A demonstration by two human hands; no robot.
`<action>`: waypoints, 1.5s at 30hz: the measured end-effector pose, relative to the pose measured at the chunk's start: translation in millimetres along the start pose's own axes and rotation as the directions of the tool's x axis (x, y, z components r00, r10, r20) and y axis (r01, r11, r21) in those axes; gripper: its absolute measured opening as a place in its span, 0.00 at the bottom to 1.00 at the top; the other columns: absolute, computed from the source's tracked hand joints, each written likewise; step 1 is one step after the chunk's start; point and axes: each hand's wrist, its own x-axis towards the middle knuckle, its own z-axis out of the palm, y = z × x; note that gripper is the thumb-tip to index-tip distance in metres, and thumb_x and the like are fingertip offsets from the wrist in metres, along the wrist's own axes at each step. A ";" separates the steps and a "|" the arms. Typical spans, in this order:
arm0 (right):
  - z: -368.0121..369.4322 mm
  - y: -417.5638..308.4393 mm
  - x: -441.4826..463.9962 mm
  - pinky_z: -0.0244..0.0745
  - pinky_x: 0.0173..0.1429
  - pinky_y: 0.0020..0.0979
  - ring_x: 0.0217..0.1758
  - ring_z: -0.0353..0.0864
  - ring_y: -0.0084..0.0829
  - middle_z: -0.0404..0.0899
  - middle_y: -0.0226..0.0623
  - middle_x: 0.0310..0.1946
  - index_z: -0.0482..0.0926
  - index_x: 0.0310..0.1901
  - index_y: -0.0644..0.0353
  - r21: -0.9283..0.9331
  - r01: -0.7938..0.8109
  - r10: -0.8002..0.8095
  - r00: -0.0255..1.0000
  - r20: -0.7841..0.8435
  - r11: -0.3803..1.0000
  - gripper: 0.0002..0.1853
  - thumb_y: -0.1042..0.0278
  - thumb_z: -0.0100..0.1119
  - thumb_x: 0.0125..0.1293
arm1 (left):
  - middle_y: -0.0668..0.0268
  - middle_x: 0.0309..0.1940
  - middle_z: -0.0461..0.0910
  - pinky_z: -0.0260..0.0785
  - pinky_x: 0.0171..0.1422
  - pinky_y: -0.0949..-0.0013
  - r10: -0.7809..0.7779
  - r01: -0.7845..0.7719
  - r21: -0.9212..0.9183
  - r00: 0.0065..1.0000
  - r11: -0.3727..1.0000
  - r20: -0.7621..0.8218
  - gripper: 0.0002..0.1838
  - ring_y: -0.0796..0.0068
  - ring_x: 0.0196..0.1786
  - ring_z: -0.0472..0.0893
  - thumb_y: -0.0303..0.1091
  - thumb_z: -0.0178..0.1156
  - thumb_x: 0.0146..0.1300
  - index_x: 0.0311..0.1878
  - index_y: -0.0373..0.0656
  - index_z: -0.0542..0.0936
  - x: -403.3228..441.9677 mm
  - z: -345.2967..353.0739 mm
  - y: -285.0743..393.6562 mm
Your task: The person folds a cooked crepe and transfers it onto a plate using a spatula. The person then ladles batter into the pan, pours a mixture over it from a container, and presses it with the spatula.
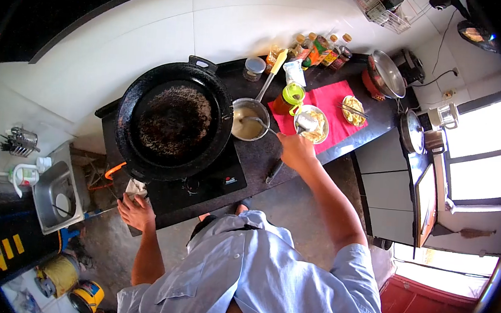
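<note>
My right hand (296,150) is closed on the handle of a metal ladle (259,121), whose bowl end dips into pale batter in a small saucepan (248,134). Right of the pan, a white bowl (320,135) with pale food and a spoon stands on a red cloth (340,123). My left hand (135,212) rests at the counter's front left corner, fingers apart, by a crumpled whitish cloth (136,189). Beside it, a large black pan (174,118) with a browned, scorched-looking base sits on the black cooktop (201,187).
Behind the bowl stand a green-lidded jug (292,95) and several bottles (323,49). A plate of yellowish food (354,110) with chopsticks lies on the cloth's right. A dark-handled utensil (274,171) lies near the counter's front edge. A sink (57,195) is at far left.
</note>
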 end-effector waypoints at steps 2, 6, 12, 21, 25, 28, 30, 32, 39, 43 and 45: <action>20.0 -0.4 12.8 0.87 0.50 0.50 0.47 0.91 0.49 0.90 0.48 0.42 0.78 0.70 0.51 0.060 0.001 0.001 1.000 -0.023 0.998 0.29 0.70 0.56 0.66 | 0.52 0.77 0.69 0.59 0.80 0.44 -0.005 0.005 0.001 1.000 1.000 0.010 0.31 0.48 0.78 0.69 0.61 0.47 0.80 0.76 0.55 0.74 -0.1 -0.7 0.3; 54.3 -4.0 23.2 0.86 0.52 0.50 0.49 0.90 0.50 0.89 0.50 0.43 0.76 0.71 0.53 0.217 0.073 -0.059 0.996 -0.074 0.973 0.31 0.69 0.57 0.64 | 0.52 0.78 0.68 0.58 0.81 0.44 -0.019 0.019 0.010 0.999 1.000 0.028 0.31 0.48 0.78 0.68 0.61 0.46 0.80 0.76 0.56 0.74 0.2 -1.0 0.7; 18.8 11.0 -6.5 0.87 0.48 0.47 0.46 0.91 0.47 0.90 0.47 0.41 0.80 0.68 0.50 0.112 0.180 -0.171 0.982 -0.085 0.977 0.30 0.68 0.60 0.61 | 0.52 0.78 0.68 0.59 0.80 0.44 -0.014 0.014 0.012 0.999 1.000 0.036 0.30 0.49 0.78 0.68 0.61 0.47 0.80 0.76 0.56 0.74 0.3 -2.9 1.2; 25.7 -8.2 17.1 0.87 0.47 0.48 0.44 0.91 0.50 0.90 0.48 0.39 0.76 0.72 0.51 0.037 0.014 -0.012 0.998 -0.066 0.999 0.31 0.68 0.59 0.64 | 0.52 0.77 0.70 0.59 0.79 0.44 -0.009 0.009 0.008 1.000 1.000 0.012 0.29 0.49 0.77 0.69 0.60 0.48 0.80 0.76 0.57 0.74 0.3 -0.2 0.0; 35.6 -16.0 13.7 0.87 0.49 0.50 0.47 0.91 0.51 0.89 0.50 0.43 0.73 0.74 0.50 0.113 0.051 -0.047 0.998 -0.032 0.992 0.34 0.69 0.58 0.63 | 0.52 0.77 0.69 0.59 0.79 0.44 -0.013 0.013 0.009 1.000 1.000 0.018 0.30 0.48 0.78 0.69 0.60 0.48 0.79 0.76 0.57 0.74 0.1 -1.7 1.1; 15.9 -3.3 -1.9 0.87 0.48 0.49 0.48 0.91 0.48 0.89 0.49 0.44 0.76 0.72 0.49 0.083 0.100 -0.100 0.995 -0.007 0.992 0.33 0.68 0.59 0.62 | 0.51 0.77 0.69 0.59 0.79 0.44 -0.008 0.008 0.003 1.000 1.000 0.011 0.30 0.48 0.78 0.69 0.60 0.48 0.79 0.76 0.57 0.74 0.2 -2.3 1.0; -4.4 -1.1 -12.5 0.87 0.46 0.47 0.46 0.92 0.47 0.90 0.46 0.43 0.79 0.70 0.47 0.008 0.095 -0.095 0.995 0.013 0.995 0.30 0.68 0.58 0.63 | 0.51 0.77 0.69 0.59 0.79 0.44 -0.005 0.005 -0.004 1.000 1.000 0.013 0.30 0.48 0.78 0.69 0.60 0.48 0.80 0.76 0.56 0.74 -0.4 -3.1 1.2; -8.0 2.3 -11.2 0.87 0.44 0.46 0.46 0.92 0.46 0.90 0.46 0.42 0.79 0.69 0.47 -0.051 0.051 -0.051 0.999 0.011 0.997 0.29 0.68 0.57 0.65 | 0.51 0.77 0.69 0.60 0.79 0.43 0.006 -0.006 -0.009 1.000 1.000 0.002 0.30 0.48 0.77 0.69 0.60 0.47 0.80 0.76 0.55 0.74 -0.3 -3.0 1.3; 27.8 -5.6 18.9 0.87 0.46 0.47 0.45 0.92 0.48 0.90 0.47 0.42 0.75 0.73 0.48 0.034 -0.009 0.011 0.998 -0.064 0.999 0.30 0.69 0.55 0.67 | 0.52 0.77 0.69 0.60 0.78 0.43 0.008 -0.008 -0.012 1.000 1.000 -0.006 0.31 0.48 0.77 0.70 0.61 0.46 0.80 0.75 0.54 0.74 0.5 -1.3 0.2; 48.8 -9.6 16.2 0.87 0.49 0.48 0.47 0.91 0.49 0.90 0.47 0.43 0.73 0.76 0.48 0.137 0.054 -0.045 0.997 -0.069 0.989 0.35 0.69 0.57 0.63 | 0.52 0.77 0.69 0.60 0.79 0.44 0.000 0.000 0.003 1.000 1.000 0.002 0.31 0.49 0.77 0.70 0.61 0.46 0.80 0.75 0.54 0.75 0.3 0.2 -0.5; 45.0 -2.7 7.9 0.87 0.48 0.48 0.47 0.91 0.49 0.90 0.46 0.42 0.75 0.74 0.47 0.105 0.079 -0.073 0.996 -0.053 0.991 0.35 0.70 0.58 0.62 | 0.52 0.77 0.69 0.60 0.79 0.44 -0.001 0.001 0.005 1.000 1.000 0.004 0.31 0.49 0.77 0.70 0.60 0.46 0.80 0.75 0.54 0.74 0.1 0.6 -0.5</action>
